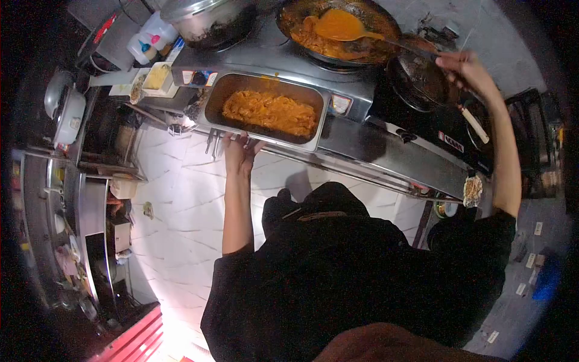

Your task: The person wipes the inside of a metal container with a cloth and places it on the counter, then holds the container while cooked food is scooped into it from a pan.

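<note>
A deep steel food pan (322, 114), partly filled with an orange, saucy stew (271, 113), sits at the front edge of the stove. My left hand (241, 154) grips its near side from below, with some fingers hidden under the pan. Above and to the right, my right hand (467, 71) is closed around the handle of a ladle (341, 25). The ladle's bowl, coated in orange sauce, is over a wok (386, 21) on the burner. More of the same orange food lies in that wok.
A large lidded pot (208, 24) stands on the stove's left. Right of the wok are a dark pan (419, 81) and another pan with a pale handle (474, 125). A rice cooker (69, 114) and a white tub of yellow food (158, 78) are at left.
</note>
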The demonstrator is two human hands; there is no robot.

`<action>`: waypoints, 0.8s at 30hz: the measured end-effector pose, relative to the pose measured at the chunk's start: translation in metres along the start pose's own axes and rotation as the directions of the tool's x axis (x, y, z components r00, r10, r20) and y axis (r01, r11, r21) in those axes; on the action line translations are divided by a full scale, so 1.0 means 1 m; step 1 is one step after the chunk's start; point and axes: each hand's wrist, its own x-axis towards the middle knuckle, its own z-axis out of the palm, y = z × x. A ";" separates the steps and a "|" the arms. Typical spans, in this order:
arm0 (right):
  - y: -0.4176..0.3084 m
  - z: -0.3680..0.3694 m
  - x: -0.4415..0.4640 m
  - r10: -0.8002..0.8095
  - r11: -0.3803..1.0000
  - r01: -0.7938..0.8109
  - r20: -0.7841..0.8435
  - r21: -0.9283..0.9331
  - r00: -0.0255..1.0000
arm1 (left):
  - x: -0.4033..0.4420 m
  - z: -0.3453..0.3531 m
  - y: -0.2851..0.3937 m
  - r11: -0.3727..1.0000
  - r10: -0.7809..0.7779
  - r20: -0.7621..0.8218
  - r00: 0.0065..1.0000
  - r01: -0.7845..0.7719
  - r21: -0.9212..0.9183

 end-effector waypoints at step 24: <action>0.022 0.098 0.089 -0.032 0.955 0.011 0.066 0.295 0.997 | -0.006 0.003 0.001 0.999 0.042 0.033 0.999 -0.043 0.014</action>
